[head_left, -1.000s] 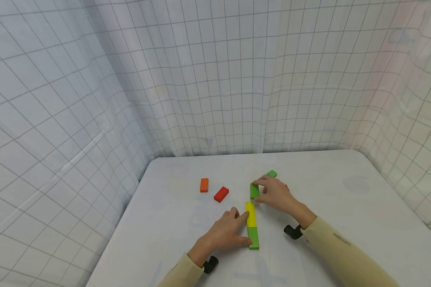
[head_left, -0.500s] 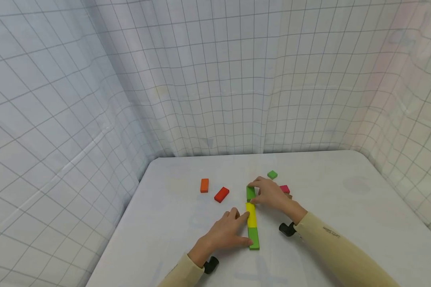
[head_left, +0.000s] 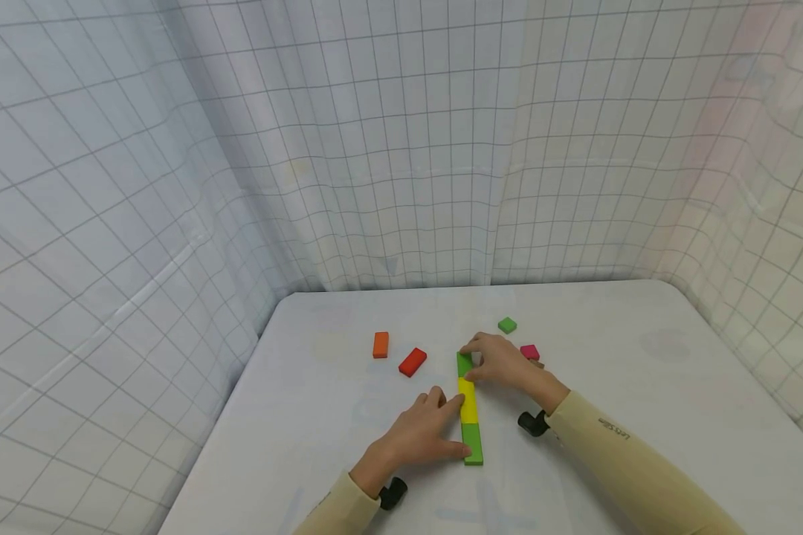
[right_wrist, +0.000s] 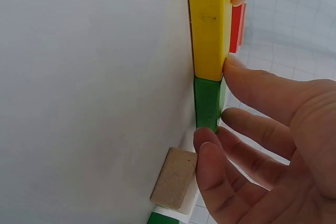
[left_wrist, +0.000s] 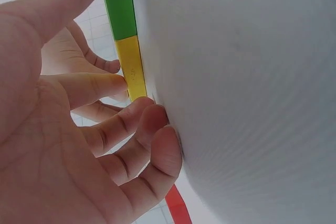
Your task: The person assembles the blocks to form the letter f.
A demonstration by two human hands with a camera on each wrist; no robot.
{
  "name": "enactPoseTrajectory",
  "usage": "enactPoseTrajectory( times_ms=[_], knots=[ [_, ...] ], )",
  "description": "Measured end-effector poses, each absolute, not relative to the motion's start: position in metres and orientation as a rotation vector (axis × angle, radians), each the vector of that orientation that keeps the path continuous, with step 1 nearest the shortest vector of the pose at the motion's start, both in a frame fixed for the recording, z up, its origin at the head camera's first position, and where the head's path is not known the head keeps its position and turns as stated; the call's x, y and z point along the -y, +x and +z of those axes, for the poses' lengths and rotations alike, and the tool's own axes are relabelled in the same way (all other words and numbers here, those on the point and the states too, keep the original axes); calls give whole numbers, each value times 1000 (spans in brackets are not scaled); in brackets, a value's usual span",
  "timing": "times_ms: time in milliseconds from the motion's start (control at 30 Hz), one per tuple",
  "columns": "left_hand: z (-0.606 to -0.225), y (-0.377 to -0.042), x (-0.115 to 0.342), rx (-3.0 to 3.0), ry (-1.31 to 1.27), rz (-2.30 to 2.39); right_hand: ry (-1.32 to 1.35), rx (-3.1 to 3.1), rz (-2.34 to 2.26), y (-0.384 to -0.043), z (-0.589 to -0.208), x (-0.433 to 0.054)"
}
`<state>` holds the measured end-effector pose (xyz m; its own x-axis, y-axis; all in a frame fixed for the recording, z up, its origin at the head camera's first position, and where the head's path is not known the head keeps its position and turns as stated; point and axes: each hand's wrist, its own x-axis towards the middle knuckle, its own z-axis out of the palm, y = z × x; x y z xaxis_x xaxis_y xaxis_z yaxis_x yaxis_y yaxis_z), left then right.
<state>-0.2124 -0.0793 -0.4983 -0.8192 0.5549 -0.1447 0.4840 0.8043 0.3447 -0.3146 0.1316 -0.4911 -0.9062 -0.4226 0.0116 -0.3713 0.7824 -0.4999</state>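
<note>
Three flat blocks lie end to end in a line in the head view: a near green block (head_left: 473,444), a yellow block (head_left: 469,405) and a far green block (head_left: 465,362). My left hand (head_left: 418,435) rests beside the line, thumb on the near green block and index finger against the yellow one. Its other fingers are bent against the tabletop in the left wrist view. From the right, my right hand (head_left: 506,362) pinches the far green block. In the right wrist view that green block (right_wrist: 208,102) meets the yellow block's end, the thumb at their joint.
Left of the line lie a red block (head_left: 413,362) and an orange block (head_left: 381,345). Beyond the right hand are a small green block (head_left: 507,325), a pink-red block (head_left: 529,351) and a plain wooden block (right_wrist: 176,179). Gridded white curtains (head_left: 388,186) surround the white table (head_left: 308,386).
The right hand has brought the far green block left and slightly nearer, laying it in line against the yellow block. The left hand has stayed in place.
</note>
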Motion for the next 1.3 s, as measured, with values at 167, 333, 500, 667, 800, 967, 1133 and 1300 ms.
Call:
enactPoseTrajectory(
  times_ms=[167,333,500,667,800,967,1133,1300],
  knots=[
    [-497,-211,78,-2755,800,435,-660,-2874,-785,-315,-493,-133],
    [-498,-212,78,-2758,802,442,-691,-2888,-765,-313,-493,-133],
    [-499,-212,80,-2755,796,468,-661,-2905,-748,-310,-494,-131],
    [-498,-212,80,-2738,781,510,-682,-2959,-661,-306,-495,-131],
    [-494,-214,82,-2711,756,554,-740,-3017,-575,-302,-496,-135],
    [-488,-221,87,-2675,706,651,-807,-3038,-548,-295,-500,-142],
    [-480,-229,94,-2764,709,714,-893,-3016,-538,-284,-502,-148],
    [-477,-240,102,-2910,684,772,-1008,-2995,-460,-271,-502,-152]
  ],
)
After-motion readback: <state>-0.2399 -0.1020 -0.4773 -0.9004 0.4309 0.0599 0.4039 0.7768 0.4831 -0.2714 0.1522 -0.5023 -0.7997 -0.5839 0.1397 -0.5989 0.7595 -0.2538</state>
